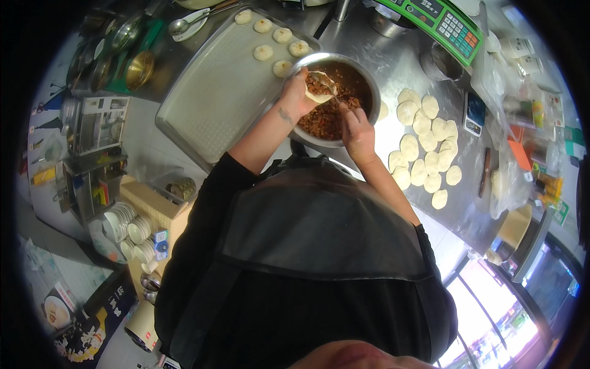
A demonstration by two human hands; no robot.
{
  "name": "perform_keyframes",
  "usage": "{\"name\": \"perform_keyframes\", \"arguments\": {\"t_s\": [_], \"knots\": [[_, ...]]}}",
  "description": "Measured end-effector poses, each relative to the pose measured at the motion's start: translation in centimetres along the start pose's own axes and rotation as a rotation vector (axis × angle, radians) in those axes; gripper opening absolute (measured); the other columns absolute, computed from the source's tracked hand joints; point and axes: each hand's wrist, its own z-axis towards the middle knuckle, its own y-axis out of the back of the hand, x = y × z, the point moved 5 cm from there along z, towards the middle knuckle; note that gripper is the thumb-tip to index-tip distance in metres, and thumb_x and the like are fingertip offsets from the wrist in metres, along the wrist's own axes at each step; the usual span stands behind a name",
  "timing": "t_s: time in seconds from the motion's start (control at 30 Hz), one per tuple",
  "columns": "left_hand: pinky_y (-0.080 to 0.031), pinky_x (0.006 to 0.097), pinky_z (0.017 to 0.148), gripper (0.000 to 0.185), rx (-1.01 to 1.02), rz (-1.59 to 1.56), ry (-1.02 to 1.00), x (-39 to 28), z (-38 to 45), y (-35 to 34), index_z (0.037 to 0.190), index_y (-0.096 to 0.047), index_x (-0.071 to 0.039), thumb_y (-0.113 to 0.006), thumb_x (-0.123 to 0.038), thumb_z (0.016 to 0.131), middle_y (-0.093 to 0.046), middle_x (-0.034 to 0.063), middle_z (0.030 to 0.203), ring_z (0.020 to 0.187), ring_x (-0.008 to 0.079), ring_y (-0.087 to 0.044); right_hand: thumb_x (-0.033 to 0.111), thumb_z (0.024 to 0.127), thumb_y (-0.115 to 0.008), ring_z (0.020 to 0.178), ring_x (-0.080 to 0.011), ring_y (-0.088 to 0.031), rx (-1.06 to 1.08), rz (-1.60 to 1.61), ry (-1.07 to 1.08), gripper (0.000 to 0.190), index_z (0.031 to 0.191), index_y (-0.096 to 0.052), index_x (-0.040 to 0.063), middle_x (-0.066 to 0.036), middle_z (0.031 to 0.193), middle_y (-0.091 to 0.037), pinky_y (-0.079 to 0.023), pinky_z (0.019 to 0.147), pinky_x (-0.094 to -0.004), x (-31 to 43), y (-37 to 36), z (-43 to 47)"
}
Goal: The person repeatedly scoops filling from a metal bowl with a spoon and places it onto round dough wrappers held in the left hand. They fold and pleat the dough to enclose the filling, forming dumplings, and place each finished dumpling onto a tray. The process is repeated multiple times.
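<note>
My left hand [296, 94] cups a round dough wrapper [319, 98] with brown chopped filling on it. It is held over the rim of a metal bowl [374, 83]. Inside the bowl lies more of the chopped filling [322, 122]. My right hand [357, 131] grips a thin metal utensil [335, 95], whose end reaches the filling in the wrapper; most of it is hidden by fingers and filling. Beyond the left hand, several pleated buns [263, 53] sit at the far end of a large tray [207, 101]. Flat dough rounds [421, 122] are spread on the steel table to the right.
A green scale [454, 34] with a keypad stands at the back right. A small digital scale [474, 113], a thin rolling pin [485, 173] and plastic bags [511, 184] line the right side. A spoon [179, 26] rests on a white dish behind the tray. Stacked bowls [138, 230] stand at left.
</note>
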Motion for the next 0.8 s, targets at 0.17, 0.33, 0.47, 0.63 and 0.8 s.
{"name": "perform_keyframes", "arguments": {"t_s": [0.17, 0.33, 0.47, 0.63, 0.8], "knots": [[-0.048, 0.0613, 0.099, 0.047, -0.015, -0.035, 0.046, 0.7, 0.5, 0.5, 0.139, -0.044, -0.003, -0.028, -0.037, 0.110, -0.055, 0.0203, 0.135, 0.121, 0.0381, -0.056, -0.002, 0.077, -0.062, 0.064, -0.0279, -0.063, 0.084, -0.117, 0.059, 0.049, 0.126, -0.063, 0.004, -0.012, 0.093, -0.057, -0.053, 0.055, -0.0388, 0.7, -1.0, -1.4], [-0.046, 0.0591, 0.106, 0.057, 0.105, -0.015, -0.013, 0.7, -0.3, 0.7, 0.138, -0.044, 0.003, -0.032, -0.045, 0.109, -0.053, 0.0231, 0.137, 0.126, 0.0401, -0.053, 0.003, 0.090, -0.064, 0.071, -0.0325, -0.065, -0.071, 0.179, -0.071, 0.026, 0.116, -0.066, -0.001, -0.016, 0.088, -0.063, -0.053, 0.062, -0.0388, 0.7, 0.4, 0.0], [-0.045, 0.0588, 0.107, 0.055, 0.194, 0.023, -0.035, -0.1, -1.5, 0.7, 0.135, -0.047, 0.002, -0.040, -0.044, 0.107, -0.056, 0.0209, 0.134, 0.126, 0.0375, -0.054, 0.010, 0.099, -0.062, 0.075, -0.0191, -0.066, -0.053, 0.384, -0.371, 0.019, 0.114, -0.068, -0.001, -0.013, 0.086, -0.069, -0.053, 0.070, -0.0312, -0.1, 2.1, 0.6], [-0.047, 0.0577, 0.106, 0.042, 0.263, 0.017, -0.053, -0.8, -2.5, 1.3, 0.132, -0.050, -0.001, -0.052, -0.033, 0.104, -0.059, 0.0184, 0.131, 0.123, 0.0339, -0.057, 0.013, 0.101, -0.060, 0.077, -0.0126, -0.066, -0.051, 0.423, -0.499, 0.020, 0.114, -0.068, 0.000, -0.010, 0.085, -0.071, -0.052, 0.071, -0.0272, -2.1, 3.3, 0.5], [-0.052, 0.0570, 0.101, 0.030, 0.241, 0.131, -0.168, -1.4, -3.4, 3.3, 0.128, -0.052, -0.003, -0.057, -0.017, 0.102, -0.061, 0.0163, 0.125, 0.117, 0.0318, -0.061, 0.005, 0.089, -0.060, 0.077, -0.0452, -0.066, 0.070, -0.016, -0.334, 0.009, 0.094, -0.065, 0.000, -0.026, 0.085, -0.068, -0.053, 0.069, -0.0517, -7.0, -0.5, 2.4]]}}
